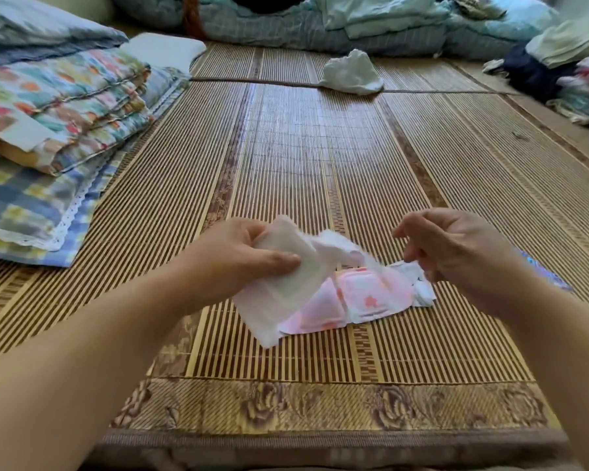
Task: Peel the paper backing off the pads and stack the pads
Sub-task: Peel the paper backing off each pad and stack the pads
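Observation:
My left hand [233, 258] grips a white pad [279, 283], thumb across its top face, holding it tilted above the bamboo mat [286, 147]. A strip of white backing paper [340, 248] curls off the pad's far end toward the right. My right hand [453, 246] hovers to the right with fingers bent and pinched at the end of that strip, near some white paper bits [419, 287]; the contact itself is blurred. Under both hands lies a small pile of pink flowered pads [364, 297] on the mat.
Folded quilts and a checked pillow [41, 137] lie at the left. A crumpled white cloth [352, 73] sits far ahead. Bedding and clothes [541, 45] are heaped along the back and right. The mat's brown flowered border [320, 406] runs close to me.

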